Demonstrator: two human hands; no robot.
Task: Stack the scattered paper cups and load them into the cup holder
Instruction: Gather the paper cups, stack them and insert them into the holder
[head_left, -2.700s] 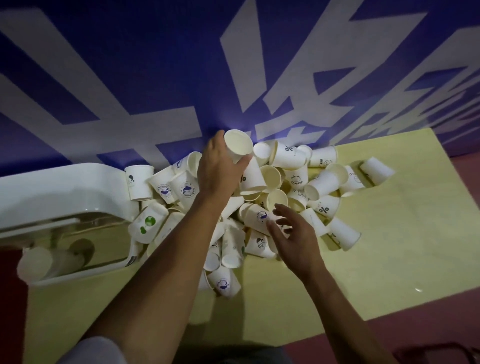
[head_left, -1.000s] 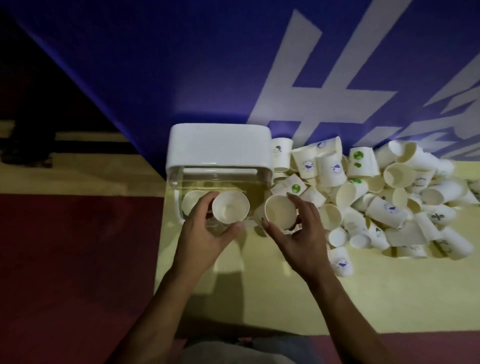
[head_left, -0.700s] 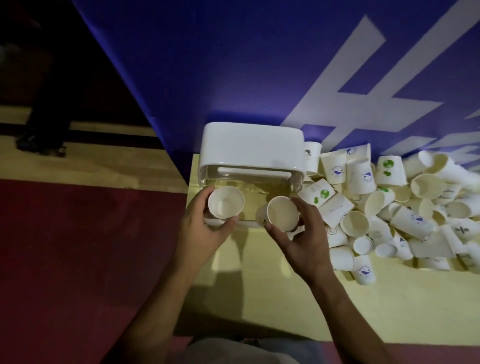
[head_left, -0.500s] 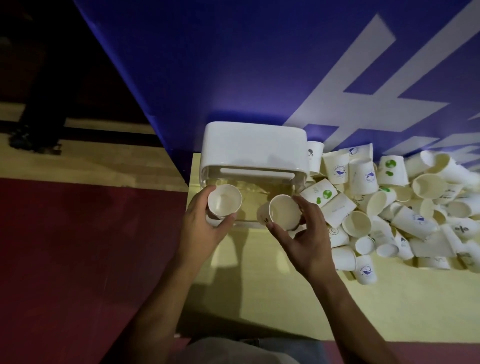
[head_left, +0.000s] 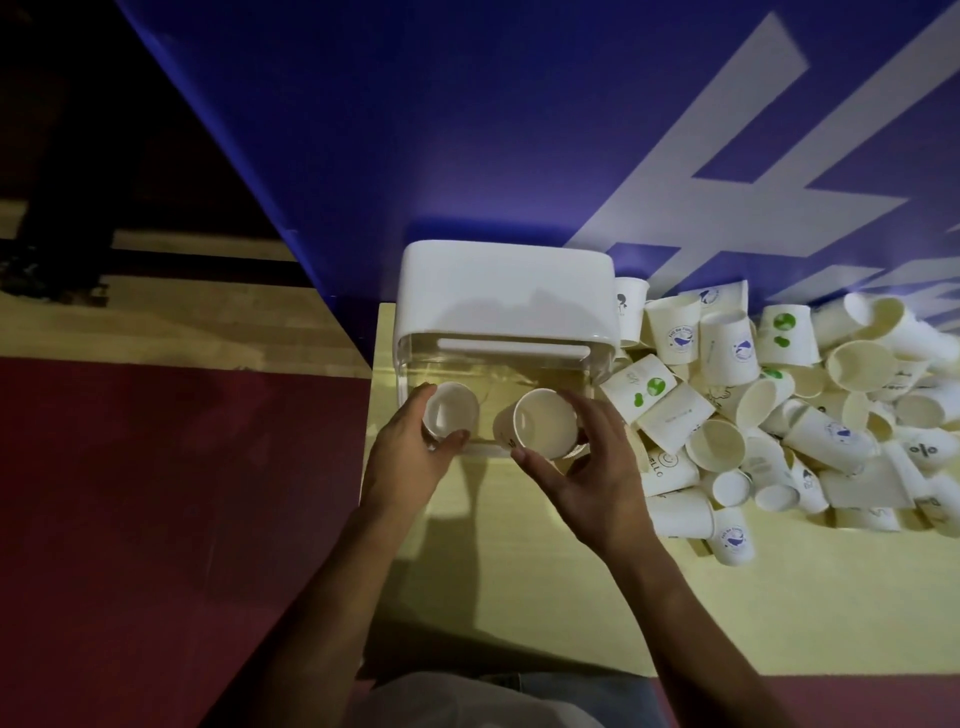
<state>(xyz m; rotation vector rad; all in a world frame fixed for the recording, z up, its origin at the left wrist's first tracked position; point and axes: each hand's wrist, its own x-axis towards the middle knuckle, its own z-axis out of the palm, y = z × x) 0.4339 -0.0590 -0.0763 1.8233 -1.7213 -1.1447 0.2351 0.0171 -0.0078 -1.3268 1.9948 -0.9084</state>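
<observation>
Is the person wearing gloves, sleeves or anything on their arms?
No gloves: the left hand and right hand are bare, and both forearms are bare. No watch, ring or bracelet shows, though the light is dim. Pale cloth sits at the bottom edge; sleeve or shirt, I cannot tell.

On my remote feed, the left hand (head_left: 410, 452) grips a small paper cup (head_left: 449, 410) and the right hand (head_left: 592, 467) holds a larger-looking cup (head_left: 543, 423), both mouths facing the camera, at the clear front of the white cup holder (head_left: 506, 291). A heap of loose cups (head_left: 779, 415) lies just right of it on the yellow mat (head_left: 519, 571), against a blue banner (head_left: 467, 130).
</observation>
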